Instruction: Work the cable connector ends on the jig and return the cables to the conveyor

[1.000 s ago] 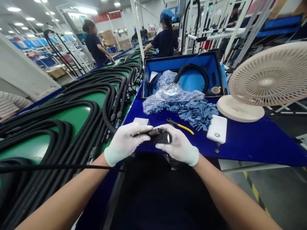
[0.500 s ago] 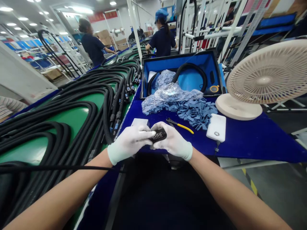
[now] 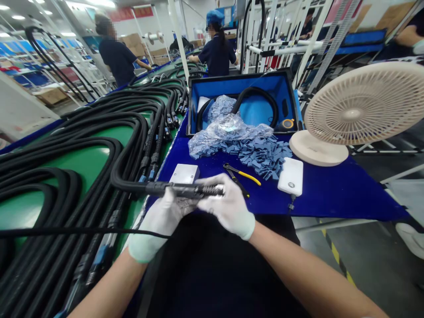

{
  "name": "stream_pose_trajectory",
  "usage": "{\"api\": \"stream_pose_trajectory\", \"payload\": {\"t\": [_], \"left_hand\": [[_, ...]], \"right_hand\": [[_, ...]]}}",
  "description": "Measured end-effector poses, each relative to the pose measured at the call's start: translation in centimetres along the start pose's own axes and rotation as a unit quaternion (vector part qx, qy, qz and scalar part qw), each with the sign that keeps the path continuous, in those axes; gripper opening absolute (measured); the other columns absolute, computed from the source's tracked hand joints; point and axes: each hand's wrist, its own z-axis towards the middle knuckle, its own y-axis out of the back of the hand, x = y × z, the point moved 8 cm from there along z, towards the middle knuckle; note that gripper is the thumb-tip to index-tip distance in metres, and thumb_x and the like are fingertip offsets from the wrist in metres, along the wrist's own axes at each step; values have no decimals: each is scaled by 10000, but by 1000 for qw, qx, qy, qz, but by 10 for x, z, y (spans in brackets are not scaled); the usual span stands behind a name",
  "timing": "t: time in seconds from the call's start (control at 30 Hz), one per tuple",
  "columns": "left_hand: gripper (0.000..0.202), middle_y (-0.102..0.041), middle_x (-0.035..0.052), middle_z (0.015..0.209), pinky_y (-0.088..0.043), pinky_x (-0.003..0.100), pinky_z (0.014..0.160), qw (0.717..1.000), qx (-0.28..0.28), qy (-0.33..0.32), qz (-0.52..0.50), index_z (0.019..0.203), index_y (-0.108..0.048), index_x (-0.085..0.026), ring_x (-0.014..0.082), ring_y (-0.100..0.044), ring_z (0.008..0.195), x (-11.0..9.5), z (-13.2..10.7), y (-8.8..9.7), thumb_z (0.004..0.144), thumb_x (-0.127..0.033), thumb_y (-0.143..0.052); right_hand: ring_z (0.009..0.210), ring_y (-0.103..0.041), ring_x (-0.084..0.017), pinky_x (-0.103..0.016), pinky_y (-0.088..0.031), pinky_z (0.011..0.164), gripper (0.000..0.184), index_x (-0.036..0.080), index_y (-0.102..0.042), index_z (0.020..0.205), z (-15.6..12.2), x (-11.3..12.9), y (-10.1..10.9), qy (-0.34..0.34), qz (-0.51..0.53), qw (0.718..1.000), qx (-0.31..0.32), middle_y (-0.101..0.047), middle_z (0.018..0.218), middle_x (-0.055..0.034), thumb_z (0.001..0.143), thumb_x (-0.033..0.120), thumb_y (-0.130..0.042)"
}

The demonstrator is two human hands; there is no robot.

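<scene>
Both my hands wear white gloves and hold a black cable end (image 3: 185, 190) level in front of me, at the near edge of the blue table (image 3: 331, 194). My right hand (image 3: 228, 207) is closed over its tip, where a metal spring collar shows. From below, my left hand (image 3: 162, 218) grips the connector body. The cable runs left into a curved black hose (image 3: 122, 176) lying on the green conveyor (image 3: 86, 163).
Several black hoses cover the conveyor on the left. On the table lie a white box (image 3: 184, 174), yellow-handled cutters (image 3: 241, 174), a white power bank (image 3: 290, 176), a pile of blue pieces (image 3: 265, 154) with a plastic bag, a blue bin (image 3: 243, 95) and a fan (image 3: 361, 106). People work at the far end.
The cable end has swung from pointing right to lying level and stretched left. My left hand has slid down and left under it, and my view has turned a little.
</scene>
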Motion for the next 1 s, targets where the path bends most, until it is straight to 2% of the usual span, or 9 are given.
{"api": "stream_pose_trajectory", "payload": {"t": [0.1,0.17,0.23,0.33,0.43,0.53,0.63,0.77,1.0], "left_hand": [[184,-659,38,816,-578,292,661,950,-114,49,-285,977,-700,-218,148,-633,706,11,3,31,961,-350,-572],[97,-555,-18,707,-530,212,591,930,-143,8,-338,999,-683,-210,79,-529,581,-5,9,50,919,-222,-630],[110,-434,-47,627,-456,191,510,948,-120,-49,-290,1015,-681,-185,54,-399,493,-33,17,59,911,-205,-652],[144,-361,-66,567,-383,213,458,975,-95,-129,-151,1012,-676,-186,65,-327,453,-71,34,59,879,-236,-694],[239,-404,-71,541,-379,234,447,977,-94,-181,-60,1051,-662,-187,77,-349,432,-88,59,51,832,-260,-723],[252,-434,-71,530,-375,236,432,972,-101,-210,-20,1014,-655,-167,77,-372,412,-88,83,47,797,-273,-728],[249,-457,-68,538,-374,231,426,972,-112,-208,-7,983,-644,-161,74,-387,408,-77,96,48,778,-278,-725],[270,-464,-71,517,-399,246,452,970,-138,-198,25,1019,-640,-161,91,-411,414,-64,98,53,797,-303,-698],[212,-618,5,705,-474,279,638,927,-230,-220,198,906,-664,-169,142,-559,641,-66,89,49,824,-363,-683]], "right_hand": [[1133,-664,-236,-374,-540,990,296,268,-694,1066,7,7,-5,66,-164,962,208,-693,1264,-35,793,314,-798],[1183,-613,-272,-429,-471,1062,245,225,-713,1086,37,17,53,125,-361,921,78,-681,1259,-92,855,305,-724],[1218,-548,-354,-518,-424,1042,303,143,-708,1143,70,17,120,87,-577,810,-61,-649,1283,-198,852,207,-655],[1118,-547,-382,-505,-430,917,272,120,-743,1054,107,-3,176,1,-734,678,-37,-703,1102,-231,832,172,-596],[1052,-563,-365,-477,-411,886,267,127,-761,986,121,-11,185,26,-765,644,-5,-721,977,-210,873,238,-545],[1026,-597,-333,-458,-422,905,342,109,-743,1102,118,3,186,79,-722,682,-80,-723,1033,-204,901,259,-510],[905,-650,-266,-417,-486,865,352,155,-743,1143,112,13,189,103,-590,790,-129,-744,1017,-137,915,247,-492],[708,-661,-190,-365,-564,718,268,168,-784,1017,108,2,168,33,-340,936,-88,-749,895,-77,859,260,-588],[658,-671,-176,-334,-594,664,296,149,-784,1039,99,-30,67,-53,-222,973,34,-747,790,-62,824,203,-588]]}}
